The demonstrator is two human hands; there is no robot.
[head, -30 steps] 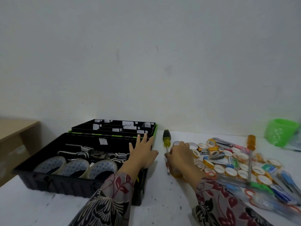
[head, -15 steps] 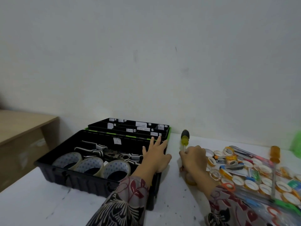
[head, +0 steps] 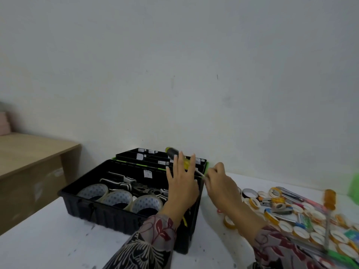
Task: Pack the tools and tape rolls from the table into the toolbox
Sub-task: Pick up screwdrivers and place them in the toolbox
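Inside the toolbox point(head: 108, 216), at its left end, three large tape rolls point(head: 118, 198) stand side by side along the near wall, with black-and-white-handled tools point(head: 120, 180) lying behind them (pliers, by the look of them). Over the toolbox's right end the left hand point(head: 181, 188) is held flat, its fingers straight and spread, gripping nothing. Just beyond it the yellow-and-black screwdriver point(head: 174, 155) hangs tilted above the toolbox's rear trays, handle pointing up and away. The right hand point(head: 221, 183), at the toolbox's right rim, has its fingers curled in, pinching the shaft. Right of the toolbox, on the bench point(head: 48, 239), lies a dense heap of small tape rolls point(head: 299, 230) mixed with small tools, an orange-handled screwdriver point(head: 329, 199) among them. Packing looks to be at an early stage: this screwdriver seems about to go in, and nearly the whole heap is left.
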